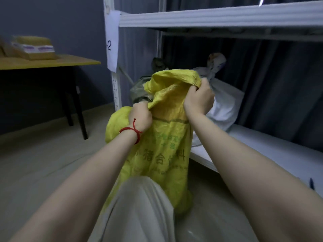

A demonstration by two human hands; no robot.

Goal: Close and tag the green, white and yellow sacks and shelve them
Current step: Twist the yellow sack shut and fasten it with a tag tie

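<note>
A yellow woven sack with green printed characters stands upright on the floor against my knee, in front of the rack. My left hand grips the sack's neck on its left side. My right hand grips the folded top edge on the right. The sack's mouth is bunched and flops forward. Behind it, on the low shelf, a white sack sits with its neck tied, and a green sack stands at the shelf's left end, partly hidden by the yellow one.
A white metal rack has an upper shelf and a post with a paper label. A yellow table with black legs and parcels stands at the left by the wall. A dark pen-like item lies on the low shelf's near right.
</note>
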